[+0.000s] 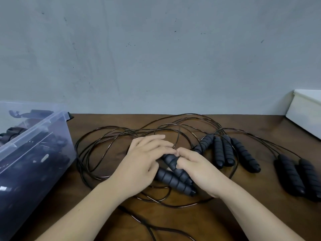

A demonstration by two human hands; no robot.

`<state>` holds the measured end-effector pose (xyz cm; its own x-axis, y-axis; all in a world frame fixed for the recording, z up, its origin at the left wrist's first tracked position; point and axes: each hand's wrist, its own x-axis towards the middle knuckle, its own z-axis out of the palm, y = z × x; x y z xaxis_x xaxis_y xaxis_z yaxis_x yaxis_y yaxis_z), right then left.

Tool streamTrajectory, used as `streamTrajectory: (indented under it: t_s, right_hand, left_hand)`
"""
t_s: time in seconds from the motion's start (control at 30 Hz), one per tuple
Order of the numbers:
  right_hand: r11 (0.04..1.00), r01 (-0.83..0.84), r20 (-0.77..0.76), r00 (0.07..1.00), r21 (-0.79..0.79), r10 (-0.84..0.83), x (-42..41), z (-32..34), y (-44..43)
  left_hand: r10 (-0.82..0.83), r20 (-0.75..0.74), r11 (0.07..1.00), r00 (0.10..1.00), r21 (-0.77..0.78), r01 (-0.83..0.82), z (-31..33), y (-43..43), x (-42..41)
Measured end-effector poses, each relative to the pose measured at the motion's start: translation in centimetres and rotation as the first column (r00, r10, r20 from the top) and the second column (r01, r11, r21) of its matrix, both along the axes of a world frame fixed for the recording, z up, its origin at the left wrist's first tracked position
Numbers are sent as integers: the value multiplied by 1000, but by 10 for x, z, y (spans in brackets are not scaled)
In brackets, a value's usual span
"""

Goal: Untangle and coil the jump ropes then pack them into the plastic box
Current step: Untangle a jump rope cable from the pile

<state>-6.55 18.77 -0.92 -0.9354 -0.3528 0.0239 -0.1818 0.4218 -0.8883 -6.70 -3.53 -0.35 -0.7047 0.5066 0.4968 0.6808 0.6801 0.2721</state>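
Tangled thin black jump rope cords [111, 136] lie looped on the brown table [243, 214]. Two black ribbed foam handles [173, 181] lie side by side at the centre between my hands. My right hand [198, 171] curls its fingers and thumb round the upper handle [171, 161]. My left hand [144, 162] lies over the handles' far ends and the cords, its fingers fairly straight and pointing right. The clear plastic box [34, 134] stands at the left with dark coiled ropes inside.
Several more black handles [228, 151] lie in a row right of my hands, and a further pair [295, 174] sits near the table's right edge. A white box-like object [305, 110] stands at the back right. A grey wall rises behind the table.
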Motion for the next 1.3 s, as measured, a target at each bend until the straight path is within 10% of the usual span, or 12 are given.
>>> streamTrajectory:
  t_s: [0.23,0.43,0.6,0.83,1.3]
  right_hand:
    - [988,-152,-48,988,-42,150,-5,10,14]
    - [808,-110,14,989,-578,144,-19,16,32]
    - [616,29,133,983,-787,124,-20,15,31]
    - [826,-41,109,986,-562,123,-4,0,-4]
    - [918,201,-129,958,-341,-257,11,8,-8]
  left_hand:
    - [110,-55,994,992,-19,-111,-5,-10,-11]
    - [233,211,836,949,455,-307,11,-21,-14]
    - [167,362,749,917,558,-357,12,-21,-16]
    - [103,172,881,980,441,-170,3,0,-2]
    - [-6,178,998,984,58,-4,-9,17,11]
